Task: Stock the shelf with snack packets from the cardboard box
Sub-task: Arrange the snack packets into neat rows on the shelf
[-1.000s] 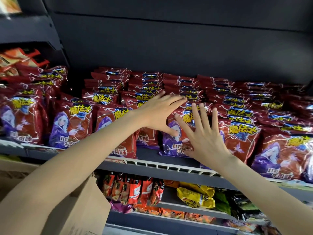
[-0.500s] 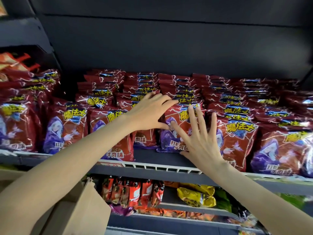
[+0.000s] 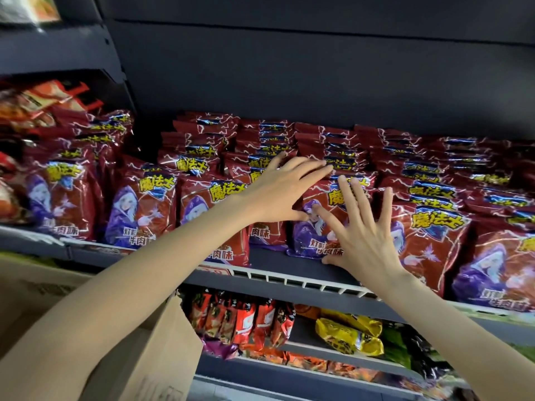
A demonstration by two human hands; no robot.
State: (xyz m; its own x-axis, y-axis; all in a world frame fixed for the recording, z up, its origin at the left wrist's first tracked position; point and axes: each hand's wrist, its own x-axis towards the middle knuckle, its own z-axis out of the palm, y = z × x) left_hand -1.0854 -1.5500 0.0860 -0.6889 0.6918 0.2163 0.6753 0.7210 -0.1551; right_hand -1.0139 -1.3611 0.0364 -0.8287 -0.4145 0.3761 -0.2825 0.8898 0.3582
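Note:
Rows of red snack packets with a purple figure and yellow lettering fill the dark shelf [image 3: 292, 277]. One front packet [image 3: 318, 224] stands in the middle row. My left hand [image 3: 285, 189] lies flat over the top of that row, fingers straight, thumb against the packet's upper left. My right hand [image 3: 362, 230] presses its spread, straight fingers on the packet's front, thumb near its bottom edge. The cardboard box [image 3: 162, 357] is at the lower left, partly hidden by my left forearm.
A white wire rail [image 3: 304, 282] runs along the shelf's front edge. Below sit orange-red packets [image 3: 240, 322] and yellow packets [image 3: 347, 334] on lower shelves. More red and orange packets [image 3: 34, 102] crowd the left side. A dark back panel rises behind.
Both hands stay on the same middle packet, shifting only slightly. My view has drifted a little, so the shelf sits lower and to the right in the frame.

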